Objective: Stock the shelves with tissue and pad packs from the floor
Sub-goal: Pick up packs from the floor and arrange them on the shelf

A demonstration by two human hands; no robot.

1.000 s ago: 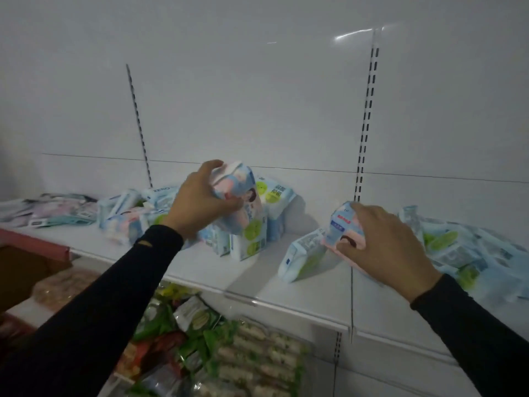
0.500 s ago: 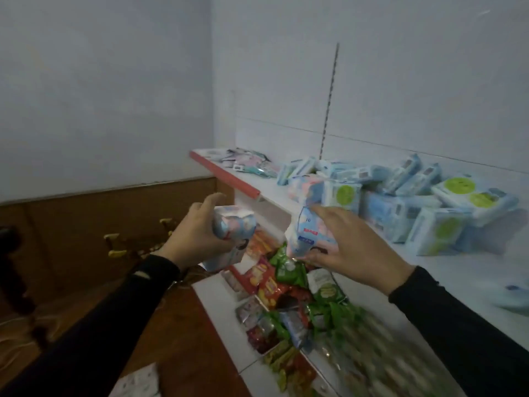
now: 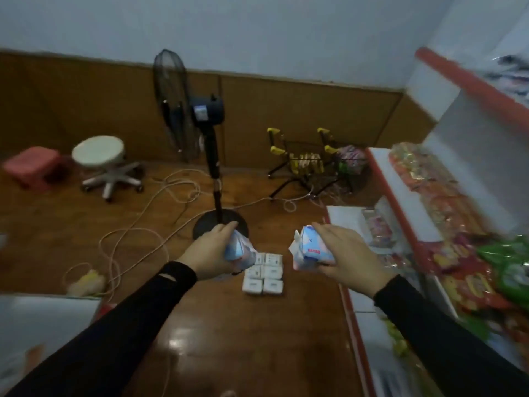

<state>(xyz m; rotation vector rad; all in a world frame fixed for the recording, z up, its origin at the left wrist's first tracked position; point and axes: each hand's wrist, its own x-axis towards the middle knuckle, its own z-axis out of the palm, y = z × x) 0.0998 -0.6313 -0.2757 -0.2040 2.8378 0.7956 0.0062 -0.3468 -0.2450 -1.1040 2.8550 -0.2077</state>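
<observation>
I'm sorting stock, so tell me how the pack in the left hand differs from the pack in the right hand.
The left-hand pack is largely hidden under the left hand; the right-hand pack shows a broad face. The right-hand pack bears a red label strip; none shows on the left-hand pack. The right hand covers its pack's far side. Both are pale blue-and-white soft packs, gripped above the floor.

A standing fan [image 3: 187, 110], white stool [image 3: 100, 156] and cables [image 3: 160, 202] occupy the wooden floor [image 3: 257, 339].

Dim, bluish indoor light; glare patch on floor [image 3: 183, 343]; shelves [image 3: 446, 213] motion-blurred; wide-angle bending at edges.
</observation>
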